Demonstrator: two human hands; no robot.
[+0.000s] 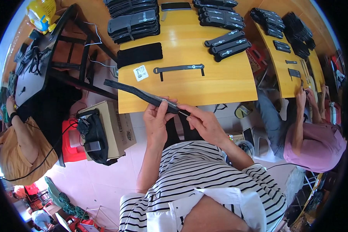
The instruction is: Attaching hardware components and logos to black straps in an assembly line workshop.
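My left hand [157, 118] grips the near end of a long black strap [137, 92] that slants up to the left across the front edge of the yellow wooden table [220, 83]. My right hand [203, 120] pinches a thin strip sticking out of that same end of the strap. On the table beyond lie a single flat black strap with two tabs [178, 69], a small white label [140, 72] and a black rectangular pad [139, 54].
Stacks of black straps [133, 23] and a row of folded ones [227, 45] fill the table's far side. A cardboard box [114, 127] and red stool [70, 141] stand left. A person in pink [313, 143] works at a second table [282, 73]; another person [15, 147] sits left.
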